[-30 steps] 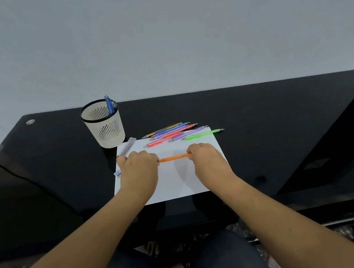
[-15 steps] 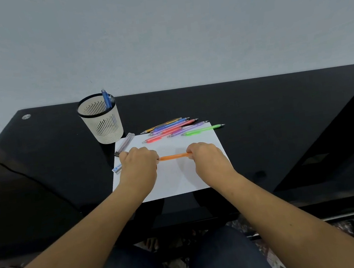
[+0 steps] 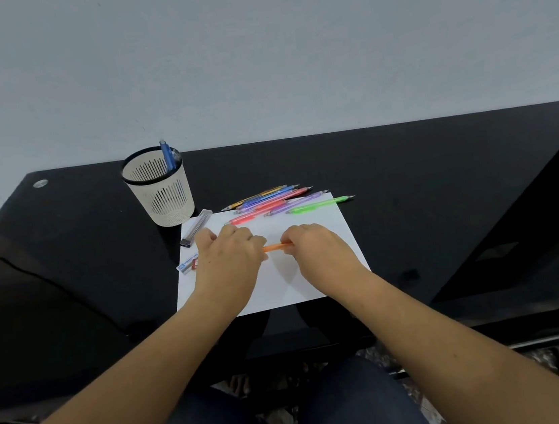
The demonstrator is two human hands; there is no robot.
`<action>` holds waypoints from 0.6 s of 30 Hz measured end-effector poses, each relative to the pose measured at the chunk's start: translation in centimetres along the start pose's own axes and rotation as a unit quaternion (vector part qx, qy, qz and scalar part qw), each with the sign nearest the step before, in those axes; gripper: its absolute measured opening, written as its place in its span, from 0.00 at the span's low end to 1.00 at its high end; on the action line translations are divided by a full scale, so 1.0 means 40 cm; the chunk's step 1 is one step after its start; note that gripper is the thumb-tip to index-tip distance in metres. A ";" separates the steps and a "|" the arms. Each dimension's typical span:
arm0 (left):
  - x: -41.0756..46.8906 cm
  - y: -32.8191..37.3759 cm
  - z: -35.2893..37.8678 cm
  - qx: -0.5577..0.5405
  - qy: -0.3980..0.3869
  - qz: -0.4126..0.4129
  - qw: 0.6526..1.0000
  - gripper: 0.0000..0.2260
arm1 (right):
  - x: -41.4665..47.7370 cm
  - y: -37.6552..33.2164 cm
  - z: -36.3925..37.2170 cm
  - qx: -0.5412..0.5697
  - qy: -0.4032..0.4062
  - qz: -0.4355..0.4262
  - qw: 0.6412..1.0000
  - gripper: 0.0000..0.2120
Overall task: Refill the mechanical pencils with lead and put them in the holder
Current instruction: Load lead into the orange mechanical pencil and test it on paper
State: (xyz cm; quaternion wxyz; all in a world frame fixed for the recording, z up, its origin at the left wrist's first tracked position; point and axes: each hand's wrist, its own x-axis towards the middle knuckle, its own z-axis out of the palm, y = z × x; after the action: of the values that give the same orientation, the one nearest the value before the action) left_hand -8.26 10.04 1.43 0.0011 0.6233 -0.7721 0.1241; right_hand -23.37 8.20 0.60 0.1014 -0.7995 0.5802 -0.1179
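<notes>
While the left hand (image 3: 227, 257) and right hand (image 3: 314, 248) grip both ends of the orange pencil (image 3: 277, 246) above the paper (image 3: 328, 221), loose pencils (image 3: 269, 201), the holder (image 3: 163, 198) and maybe a lead case (image 3: 197, 227) sit behind them on the desk (image 3: 425, 176).

Dark blue denim jeans (image 3: 358, 410) cover both thighs, the cloth plain; both forearms (image 3: 437, 330) are bare from the left hand (image 3: 228, 264) and right hand (image 3: 318, 253) to the frame's edge.

The worktop (image 3: 410, 195) is shining glossy, the sheet (image 3: 325, 227) is looking like matt paper, the holder (image 3: 164, 204) and pencils (image 3: 269, 200) like smooth plastic.
</notes>
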 end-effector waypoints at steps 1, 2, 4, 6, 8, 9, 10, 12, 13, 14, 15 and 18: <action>0.001 0.002 -0.002 -0.002 0.001 0.008 1.000 0.12 | 0.000 -0.002 0.002 0.002 0.001 -0.004 1.000 0.11; 0.001 0.003 -0.003 -0.004 0.000 0.013 1.000 0.12 | -0.001 -0.005 0.004 0.005 0.001 -0.009 1.000 0.11; 0.002 0.000 0.000 -0.008 -0.004 0.010 1.000 0.10 | -0.001 -0.007 0.006 0.011 0.002 -0.014 1.000 0.11; -0.001 -0.009 0.005 -0.009 -0.007 0.002 1.000 0.10 | -0.002 -0.001 0.004 0.013 0.000 -0.010 1.000 0.12; -0.005 -0.019 0.008 -0.012 -0.008 -0.009 1.000 0.09 | -0.004 0.013 0.002 0.011 0.001 -0.005 1.000 0.12; -0.006 -0.025 0.008 -0.016 -0.007 -0.015 1.000 0.08 | -0.005 0.020 -0.001 0.008 0.001 -0.004 1.000 0.11; -0.009 -0.030 0.008 -0.020 -0.006 -0.019 1.000 0.08 | -0.006 0.026 -0.003 0.005 -0.001 -0.002 1.000 0.11; -0.012 -0.039 0.009 -0.025 -0.001 -0.023 0.999 0.07 | -0.003 0.033 -0.006 -0.001 -0.010 -0.001 1.000 0.11; -0.012 -0.042 0.010 -0.028 0.002 -0.024 0.999 0.07 | -0.001 0.033 -0.006 -0.003 -0.012 -0.001 1.000 0.11; -0.013 -0.043 0.010 -0.029 0.002 -0.025 0.999 0.07 | 0.000 0.031 -0.004 -0.004 -0.011 -0.002 1.000 0.11; -0.012 -0.042 0.010 -0.032 0.001 -0.025 0.999 0.08 | 0.002 0.029 -0.003 -0.004 -0.010 -0.002 1.000 0.11; -0.011 -0.031 0.008 -0.032 -0.004 -0.010 0.999 0.10 | 0.002 0.018 0.001 0.001 -0.003 -0.002 1.000 0.12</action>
State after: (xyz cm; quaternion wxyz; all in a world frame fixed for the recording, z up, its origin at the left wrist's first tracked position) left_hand -6.90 10.17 1.27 0.0195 0.6314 -0.7692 0.0963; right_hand -23.99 7.90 0.36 0.1040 -0.8007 0.5784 -0.1160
